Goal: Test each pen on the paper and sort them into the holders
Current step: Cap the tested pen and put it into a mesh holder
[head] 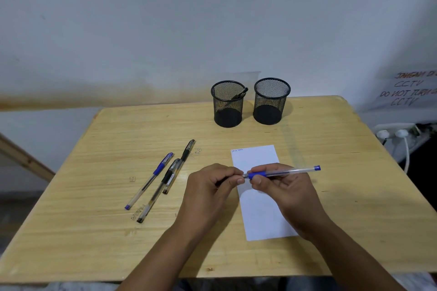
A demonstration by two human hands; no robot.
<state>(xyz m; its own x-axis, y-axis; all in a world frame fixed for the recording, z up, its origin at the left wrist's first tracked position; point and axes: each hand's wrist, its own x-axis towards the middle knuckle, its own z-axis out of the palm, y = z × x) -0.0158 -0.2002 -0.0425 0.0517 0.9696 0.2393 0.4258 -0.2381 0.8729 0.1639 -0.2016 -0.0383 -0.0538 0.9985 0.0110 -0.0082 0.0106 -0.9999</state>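
Toward the near edge of the tabletop [94, 231], two bare forearms reaching in over the wood. Above the white paper [264, 217], the left hand [208, 194] curled, fingertips pinched at the tip end of a clear blue pen [283, 172] — cap or bare tip, cannot tell. Right hand [286, 190] closed around the blue grip of the same pen, barrel lying level and pointing toward the right edge, its blue end free past the fingers. Faint writing at the paper's far left corner. Left of the hands, well apart from them: three pens lying slantwise side by side — a blue-grip pen [151, 179] and two black-grip pens [165, 184], unobstructed. Near the far edge, two black mesh holders just beside each other: the left holder [227, 104] with one dark pen leaning inside, the right holder [271, 101]. Behind, a pale wall [165, 19]; at far right, a handwritten notice [409, 90] and a power strip [397, 131].
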